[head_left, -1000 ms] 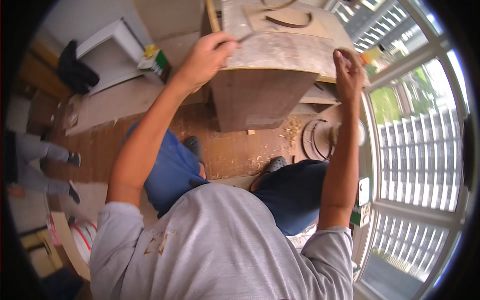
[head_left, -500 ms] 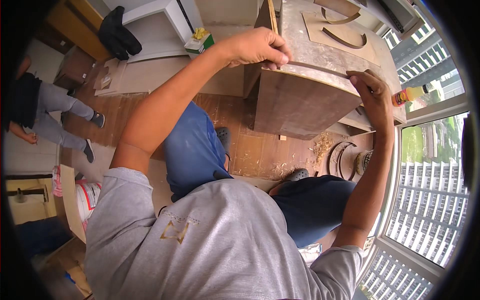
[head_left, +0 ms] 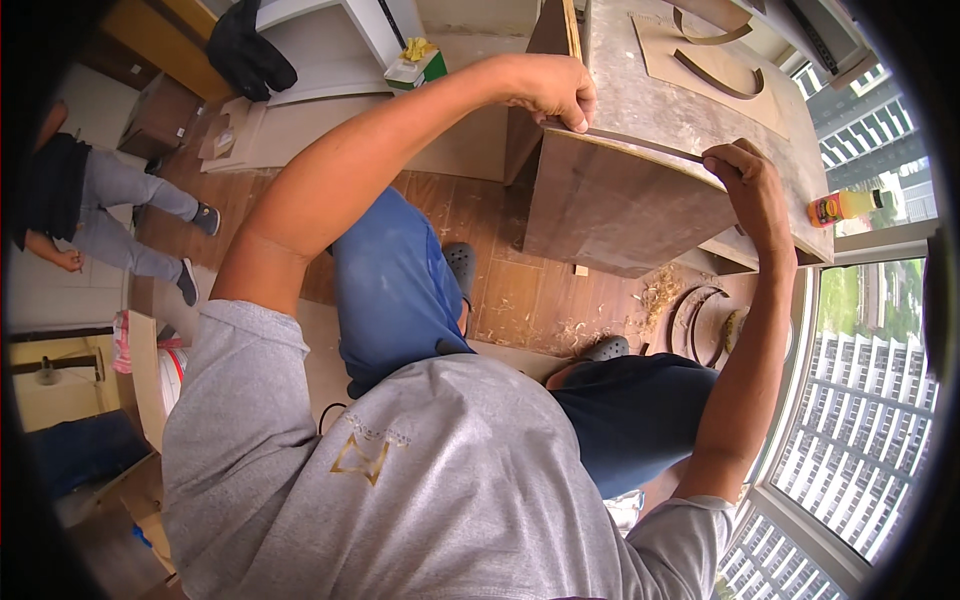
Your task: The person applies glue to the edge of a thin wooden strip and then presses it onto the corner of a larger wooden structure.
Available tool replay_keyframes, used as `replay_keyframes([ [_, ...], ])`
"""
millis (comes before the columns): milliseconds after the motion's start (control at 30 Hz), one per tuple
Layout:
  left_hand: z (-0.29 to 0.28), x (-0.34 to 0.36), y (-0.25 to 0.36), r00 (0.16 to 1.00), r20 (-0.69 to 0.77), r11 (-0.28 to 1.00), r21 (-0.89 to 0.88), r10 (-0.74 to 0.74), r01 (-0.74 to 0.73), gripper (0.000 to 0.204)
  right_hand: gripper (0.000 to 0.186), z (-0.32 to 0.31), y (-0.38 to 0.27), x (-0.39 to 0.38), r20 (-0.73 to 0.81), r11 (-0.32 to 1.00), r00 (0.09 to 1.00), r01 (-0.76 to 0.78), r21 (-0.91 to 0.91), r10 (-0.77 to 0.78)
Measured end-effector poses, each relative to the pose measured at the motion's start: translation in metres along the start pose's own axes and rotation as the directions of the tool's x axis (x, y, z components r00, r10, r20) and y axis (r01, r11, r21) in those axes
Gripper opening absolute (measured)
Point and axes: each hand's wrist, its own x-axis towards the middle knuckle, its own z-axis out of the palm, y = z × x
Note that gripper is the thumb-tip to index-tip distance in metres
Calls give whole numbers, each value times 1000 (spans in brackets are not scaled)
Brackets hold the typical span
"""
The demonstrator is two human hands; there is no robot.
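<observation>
A thin dark edging strip lies along the near top edge of a brown wooden cabinet. At the strip's left end, my left hand pinches it with closed fingers, against the cabinet's corner. My right hand grips the strip toward its other end, thumb and fingers pressed together at the right part of the edge. Between the hands the strip looks straight and close to the edge; whether it touches all along cannot be made out. Farther back on the cabinet top lie curled dark strips on a thin board.
A yellow bottle with a black cap is at the right by the window. Wood shavings and more curled strips lie on the floor. A green-and-white box stands back left. Another person is at far left.
The view has shifted slightly, so the cabinet appears farther right. My right fingers have closed down over the strip at the edge, and my left hand stays at the corner.
</observation>
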Motion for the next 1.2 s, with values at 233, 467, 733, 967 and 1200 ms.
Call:
replay_keyframes([
  [233, 6, 8, -11, 999, 29, 999, -40, 16, -15, 9, 16, -1, -3, -4, 12, 999, 999, -53, 14, 53],
  [467, 9, 8, -17, 998, -7, 997, 43, 65, -64, 9, 15, 3, -3, -5, 16, 1000, 1000, 0, -14, 1],
  [733, 3, 12, -20, 997, 59, 999, 9, 44, -44, 11, 15, 7, 1, -8, 39, 1000, 999, 15, -6, -15],
  [967, 3, 16, -21, 998, 57, 999, 36, 16, -18, 12, 16, 5, -3, -10, 87, 992, 992, -94, 86, 87],
  [1200, 4, 12, -16, 999, 45, 999, 33, 26, -28, 11, 17, 9, 6, -8, 84, 998, 996, -47, 47, 43],
])
